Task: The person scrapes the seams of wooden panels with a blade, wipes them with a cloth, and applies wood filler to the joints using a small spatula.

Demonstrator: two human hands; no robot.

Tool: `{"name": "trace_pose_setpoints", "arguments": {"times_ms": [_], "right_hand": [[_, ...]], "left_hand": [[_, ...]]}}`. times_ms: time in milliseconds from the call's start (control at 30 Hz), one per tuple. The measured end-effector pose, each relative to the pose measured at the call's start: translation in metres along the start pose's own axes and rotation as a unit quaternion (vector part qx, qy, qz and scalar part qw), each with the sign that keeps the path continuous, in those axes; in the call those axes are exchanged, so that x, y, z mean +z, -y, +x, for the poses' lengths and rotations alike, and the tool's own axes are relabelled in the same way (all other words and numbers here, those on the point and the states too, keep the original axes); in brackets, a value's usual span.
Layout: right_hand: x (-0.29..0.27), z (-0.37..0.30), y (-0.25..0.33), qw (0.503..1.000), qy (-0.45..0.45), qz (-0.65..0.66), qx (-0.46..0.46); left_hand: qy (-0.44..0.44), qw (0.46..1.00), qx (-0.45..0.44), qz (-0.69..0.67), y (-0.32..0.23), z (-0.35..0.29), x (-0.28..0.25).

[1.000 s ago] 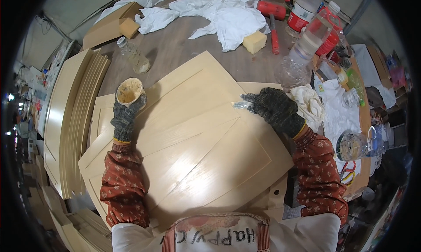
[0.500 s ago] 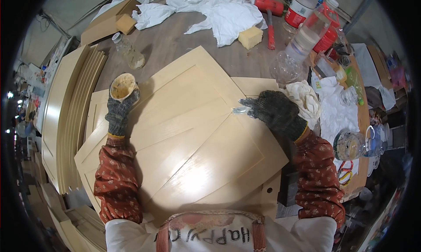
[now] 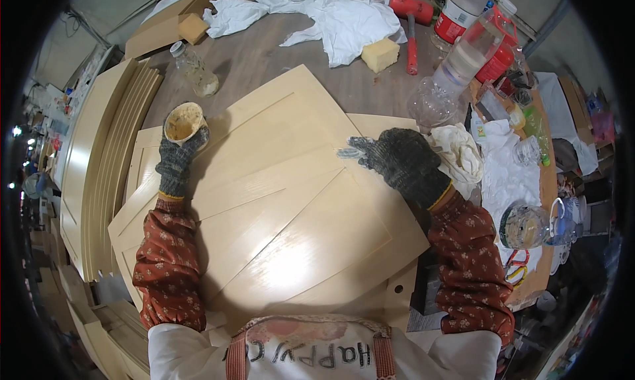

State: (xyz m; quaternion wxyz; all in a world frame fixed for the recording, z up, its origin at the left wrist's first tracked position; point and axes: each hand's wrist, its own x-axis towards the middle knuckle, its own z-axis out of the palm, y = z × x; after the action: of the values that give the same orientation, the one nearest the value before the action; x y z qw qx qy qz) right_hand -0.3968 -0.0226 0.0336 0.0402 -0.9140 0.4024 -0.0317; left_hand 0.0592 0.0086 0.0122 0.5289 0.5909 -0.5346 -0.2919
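Several cream panels with grooved lines are before me; the top panel (image 3: 278, 201) lies askew over another. My left hand (image 3: 177, 163), in a dark knit glove, is closed around a small cup (image 3: 184, 123) with yellowish paste inside and smeared on its rim. It is held above the top panel's left side. My right hand (image 3: 400, 162), gloved alike, rests over the panel's upper right edge. From its fingertips a small pale grey, flat, blade-like piece (image 3: 348, 153) sticks out to the left against the panel; its exact kind is unclear, and the fingers partly hide it.
A stack of cream panels (image 3: 109, 175) stands at left. Toward the back are a clear bottle (image 3: 195, 69), white cloths (image 3: 331, 16), a yellow sponge (image 3: 380, 54) and a red-handled hammer-like tool (image 3: 411, 36). Large plastic bottles (image 3: 456, 66) and a crumpled cloth (image 3: 458, 152) are at right.
My right hand has moved left and slightly up over the panel with the blade-like piece. My left hand still holds the cup, raised slightly in the picture.
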Motion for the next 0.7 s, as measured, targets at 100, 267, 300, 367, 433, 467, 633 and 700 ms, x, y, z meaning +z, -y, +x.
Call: {"name": "trace_pose_setpoints", "arguments": {"times_ms": [100,267,300,367,433,467,633,700], "right_hand": [[0.002,0.001,-0.002,0.99,-0.081,0.061,-0.102],[0.024,-0.003,-0.003,0.898,-0.132,0.402,-0.118],[0.026,-0.002,-0.008,0.897,-0.086,0.421,-0.104],[0.031,0.005,-0.015,0.975,-0.01,0.196,-0.103],[0.03,0.009,-0.019,0.994,0.031,0.017,-0.108],[0.029,0.009,-0.018,0.994,0.015,0.012,-0.107],[0.005,-0.02,-0.009,0.982,-0.09,0.102,-0.133],[-0.001,-0.02,-0.004,0.983,-0.057,0.136,-0.108]], "left_hand": [[0.009,0.999,0.027,0.027,-0.005,0.003,0.002],[-0.005,1.0,-0.019,0.01,-0.008,-0.001,0.004],[-0.001,1.0,-0.015,0.012,-0.009,-0.002,0.005],[-0.011,1.0,-0.02,0.019,-0.011,-0.001,0.005],[-0.004,0.999,-0.002,0.038,-0.013,0.0,0.004],[0.002,1.0,-0.002,0.029,-0.013,0.001,0.004],[-0.016,0.999,-0.017,0.029,-0.01,-0.005,0.004],[-0.012,1.0,-0.008,0.002,-0.009,-0.005,0.004]]}}
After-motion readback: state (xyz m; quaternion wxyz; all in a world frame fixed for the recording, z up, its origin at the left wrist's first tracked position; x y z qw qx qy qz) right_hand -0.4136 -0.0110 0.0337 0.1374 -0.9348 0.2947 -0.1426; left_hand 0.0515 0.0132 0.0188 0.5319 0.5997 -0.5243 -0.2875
